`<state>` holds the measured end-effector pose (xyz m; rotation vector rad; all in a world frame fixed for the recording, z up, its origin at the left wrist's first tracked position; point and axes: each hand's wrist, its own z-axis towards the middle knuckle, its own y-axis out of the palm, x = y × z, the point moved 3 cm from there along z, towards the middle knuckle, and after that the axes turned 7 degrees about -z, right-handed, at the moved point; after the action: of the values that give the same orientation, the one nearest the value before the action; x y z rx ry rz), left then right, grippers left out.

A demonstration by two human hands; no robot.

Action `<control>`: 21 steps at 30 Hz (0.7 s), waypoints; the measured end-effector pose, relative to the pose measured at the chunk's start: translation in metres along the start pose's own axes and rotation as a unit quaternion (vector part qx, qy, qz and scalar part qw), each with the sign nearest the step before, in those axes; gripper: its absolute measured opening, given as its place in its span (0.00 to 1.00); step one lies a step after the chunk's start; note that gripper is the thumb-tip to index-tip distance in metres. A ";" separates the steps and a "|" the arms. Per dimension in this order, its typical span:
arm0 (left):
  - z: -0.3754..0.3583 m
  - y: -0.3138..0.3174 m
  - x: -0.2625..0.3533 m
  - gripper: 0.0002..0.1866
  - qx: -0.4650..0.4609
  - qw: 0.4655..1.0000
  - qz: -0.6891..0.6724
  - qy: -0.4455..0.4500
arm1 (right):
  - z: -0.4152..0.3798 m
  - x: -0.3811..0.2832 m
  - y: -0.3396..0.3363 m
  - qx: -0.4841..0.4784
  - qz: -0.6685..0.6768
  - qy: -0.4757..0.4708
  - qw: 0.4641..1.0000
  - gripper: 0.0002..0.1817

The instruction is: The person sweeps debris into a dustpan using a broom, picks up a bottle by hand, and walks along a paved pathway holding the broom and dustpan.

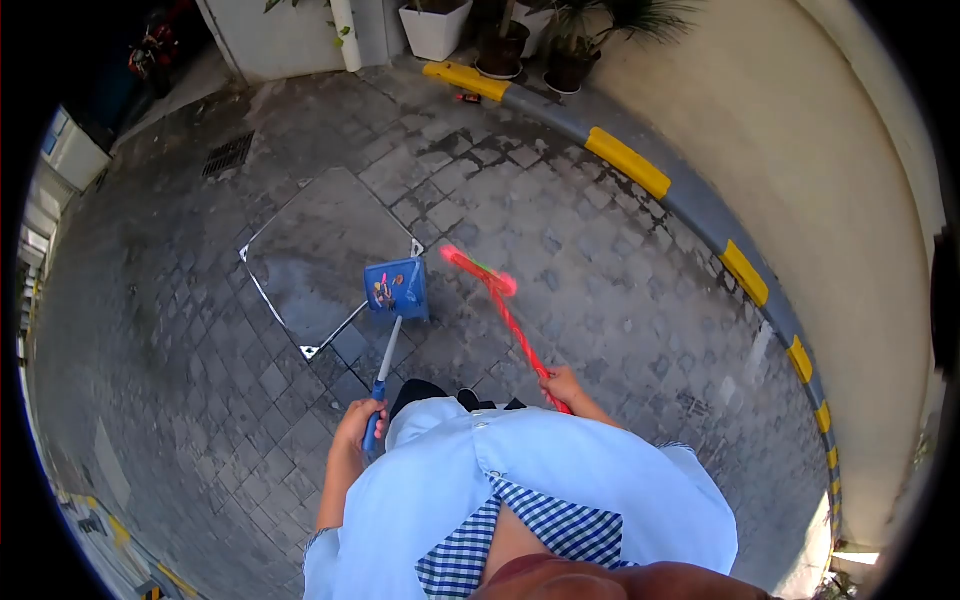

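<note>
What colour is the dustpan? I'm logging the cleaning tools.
Blue; the dustpan shows best in the head view.

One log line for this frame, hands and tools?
left hand: grips dustpan handle | right hand: grips broom | dustpan: on paving, holds litter

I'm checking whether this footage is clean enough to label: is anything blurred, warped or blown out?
Head view: the red broom in the right hand is smeared by motion blur; the blue dustpan in the left hand stays sharp; fisheye bends the yellow-and-grey curb, corners are black; hard sun brightens the wall.
</note>
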<state>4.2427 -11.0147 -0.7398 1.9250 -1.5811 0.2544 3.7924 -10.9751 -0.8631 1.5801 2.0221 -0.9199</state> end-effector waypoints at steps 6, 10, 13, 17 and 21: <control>0.127 0.026 0.153 0.09 -0.003 0.998 0.059 -0.019 | 0.138 -0.100 -0.030 0.029 0.007 0.019 0.999 0.09; 0.226 0.031 0.256 0.09 -0.014 0.996 0.079 -0.033 | 0.215 -0.188 -0.044 0.057 -0.014 0.024 0.998 0.08; 0.284 0.049 0.339 0.09 -0.026 0.996 0.077 -0.038 | 0.264 -0.251 -0.064 0.084 -0.002 0.029 0.996 0.04; 0.356 0.071 0.438 0.10 -0.027 0.991 0.124 -0.046 | 0.329 -0.306 -0.083 0.072 0.032 0.052 0.996 0.04; 0.433 0.098 0.519 0.10 -0.033 0.989 0.132 -0.055 | 0.381 -0.361 -0.104 0.085 0.034 0.060 0.994 0.13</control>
<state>4.1856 -11.6944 -0.7781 1.7033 -1.8947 0.2052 3.7615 -11.5092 -0.8599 1.8243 2.0018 -1.0157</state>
